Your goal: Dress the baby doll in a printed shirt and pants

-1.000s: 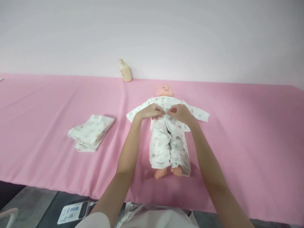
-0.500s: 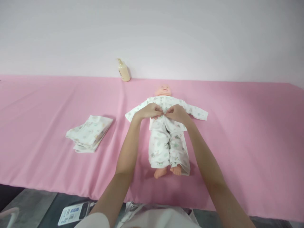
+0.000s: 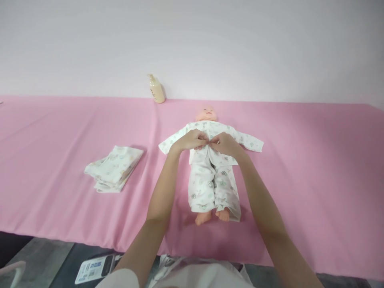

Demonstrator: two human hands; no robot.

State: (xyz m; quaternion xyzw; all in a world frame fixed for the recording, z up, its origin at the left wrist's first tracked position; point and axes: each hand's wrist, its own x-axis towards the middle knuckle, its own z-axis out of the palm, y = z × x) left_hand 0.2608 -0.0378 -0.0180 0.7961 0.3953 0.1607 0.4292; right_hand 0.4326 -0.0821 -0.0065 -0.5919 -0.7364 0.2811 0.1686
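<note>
A baby doll (image 3: 206,113) lies on its back on the pink sheet (image 3: 300,160), head away from me, bare feet towards me. It wears a white printed shirt (image 3: 246,139) and matching trousers (image 3: 210,188). My left hand (image 3: 189,141) and my right hand (image 3: 226,144) meet over the doll's chest. Both pinch the front edges of the shirt, fingertips almost touching at the middle seam.
A folded pile of white printed baby clothes (image 3: 114,168) lies on the sheet to the left of the doll. A cream pump bottle (image 3: 156,89) stands by the back wall. A printed packet (image 3: 93,269) lies on the floor below the sheet's front edge.
Both hands stay pinched at the shirt front with only slight finger shifts. The view has shifted a little.
</note>
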